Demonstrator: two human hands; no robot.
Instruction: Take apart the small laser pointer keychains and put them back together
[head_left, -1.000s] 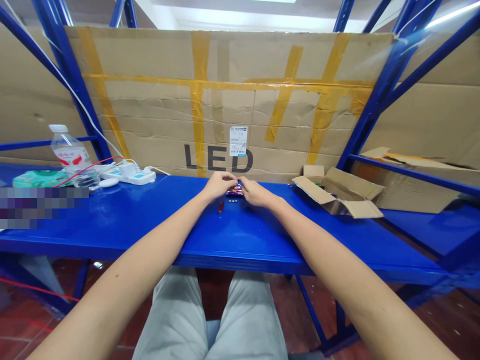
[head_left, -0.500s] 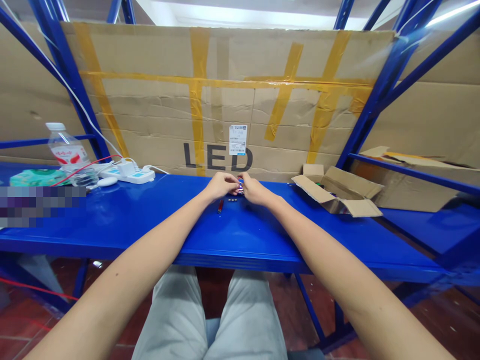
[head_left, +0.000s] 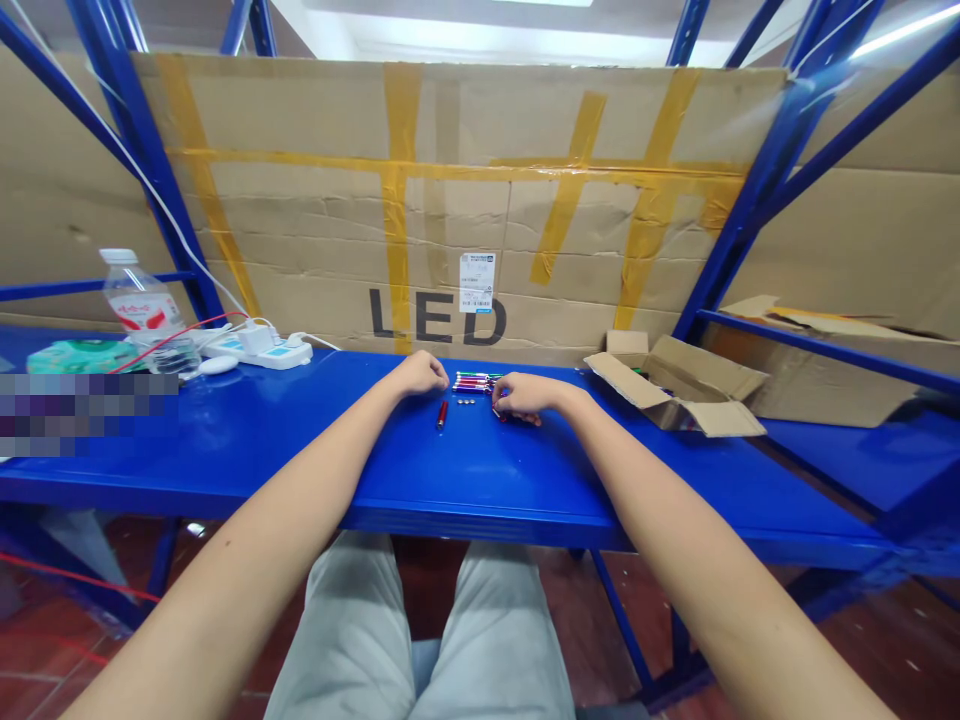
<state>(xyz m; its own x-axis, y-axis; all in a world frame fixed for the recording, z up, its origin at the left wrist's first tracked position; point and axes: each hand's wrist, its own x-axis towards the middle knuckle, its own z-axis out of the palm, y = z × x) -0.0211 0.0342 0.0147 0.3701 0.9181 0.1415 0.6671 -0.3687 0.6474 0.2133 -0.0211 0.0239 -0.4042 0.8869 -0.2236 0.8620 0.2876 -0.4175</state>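
Several shiny metal tubes (head_left: 471,383), green, red and purple, lie side by side in a row on the blue table. My left hand (head_left: 424,374) rests just left of their ends, fingers curled together, with nothing showing in them. On the right, my right hand (head_left: 523,392) is low over the table, thumb and fingertips pinched around something small and reddish that is mostly covered. Between the hands sit small round silver button-like pieces (head_left: 466,402). A single red tube (head_left: 442,414) lies apart, nearer to me, below my left hand.
At the right an opened cardboard box (head_left: 675,385) stands with its flaps out. To the left are a plastic bottle (head_left: 146,310), a green packet (head_left: 82,356) and a white power strip (head_left: 259,347) with cables. A large cardboard panel (head_left: 315,230) closes off the back.
My hands have moved apart, the left to the left and the right toward me and rightward. The row of tubes they covered now shows between them.
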